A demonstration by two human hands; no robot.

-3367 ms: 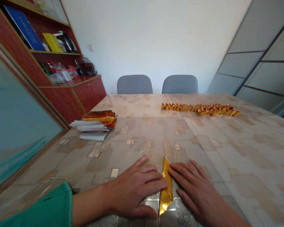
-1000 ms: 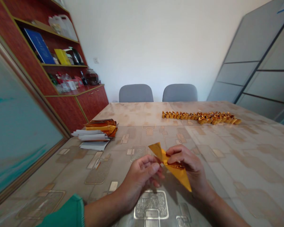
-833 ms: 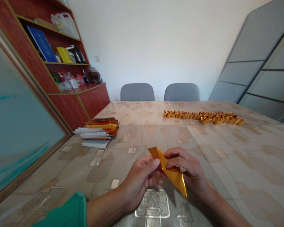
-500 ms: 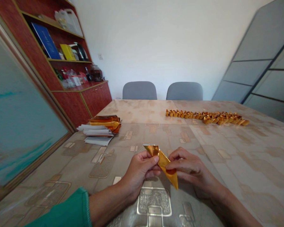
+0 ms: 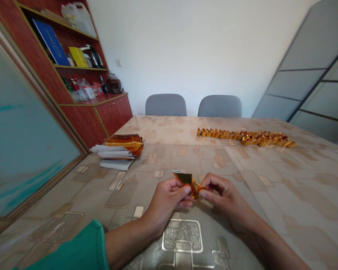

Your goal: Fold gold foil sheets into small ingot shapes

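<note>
My left hand (image 5: 166, 197) and right hand (image 5: 222, 191) meet above the near middle of the table (image 5: 312, 195), fingers (image 5: 211, 180) curled and clenched, grasping a small folded piece of gold foil (image 5: 189, 180) from both sides. The pinch seems meant to keep its creases tight, with a pointed corner standing clear. At the table's left side, curled foil sheets (image 5: 125, 144) rest on a stack of paper slips (image 5: 112, 157), within easy reach. At its far side, a long row of folded gold foil pieces (image 5: 246, 138) lies apart from that loose stock, perhaps to stay out of my way. Beyond the far edge stand two grey chairs (image 5: 193, 105).
</note>
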